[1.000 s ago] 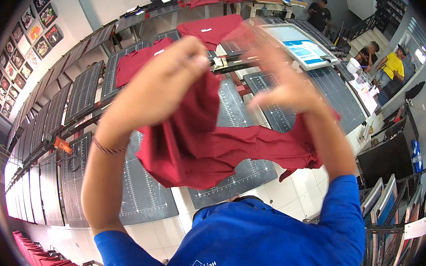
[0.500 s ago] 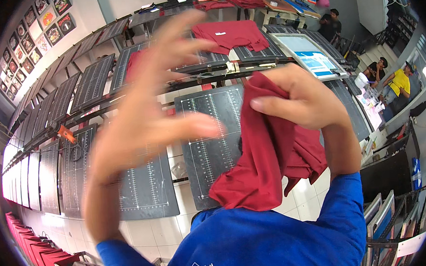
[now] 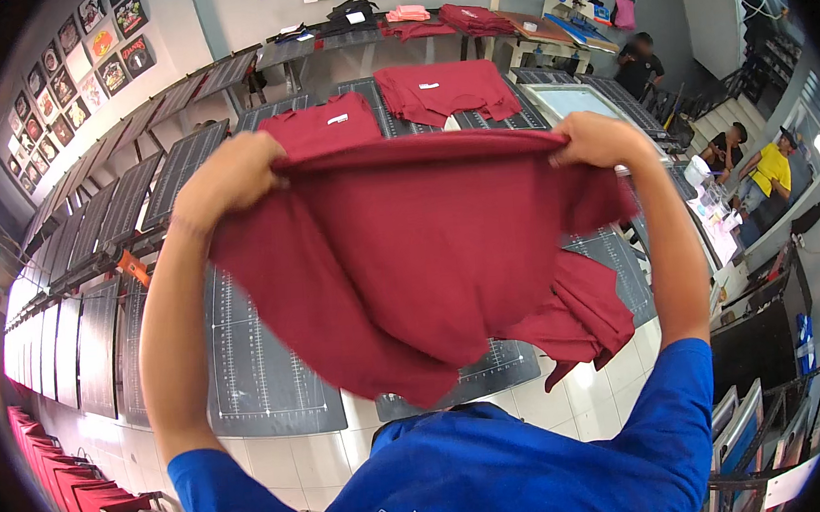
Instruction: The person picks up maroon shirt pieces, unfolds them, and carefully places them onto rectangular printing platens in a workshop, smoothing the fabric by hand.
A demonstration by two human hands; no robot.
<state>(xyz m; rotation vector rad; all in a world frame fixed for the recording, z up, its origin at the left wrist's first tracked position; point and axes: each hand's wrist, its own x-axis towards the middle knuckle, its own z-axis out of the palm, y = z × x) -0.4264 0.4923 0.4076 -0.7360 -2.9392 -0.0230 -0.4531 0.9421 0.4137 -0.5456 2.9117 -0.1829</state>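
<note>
A piece of maroon shirt cloth [image 3: 428, 245] is stretched wide in front of me. My left hand [image 3: 233, 173] is closed on its upper left corner, and my right hand [image 3: 602, 140] grips the upper right one. Between them the top edge runs nearly straight, while the lower part hangs in loose folds. Beneath its right side, more maroon cloth [image 3: 590, 310] lies bunched over a black printing board. Under and around the cloth are black boards with white ruled grids [image 3: 265, 361]; the held cloth hides much of them.
Beyond the cloth lie two maroon stacks, one at left [image 3: 320, 124] and one in the middle [image 3: 446, 87]. A framed screen [image 3: 580, 101] rests far right. An orange tool [image 3: 130, 266] hangs at left. Several people [image 3: 767, 164] are at the right. Frame racks stand at lower right [image 3: 754, 422].
My left hand was open and blurred in the air; now it grips the cloth. The cloth, earlier hanging bunched from my right hand, is spread between both hands.
</note>
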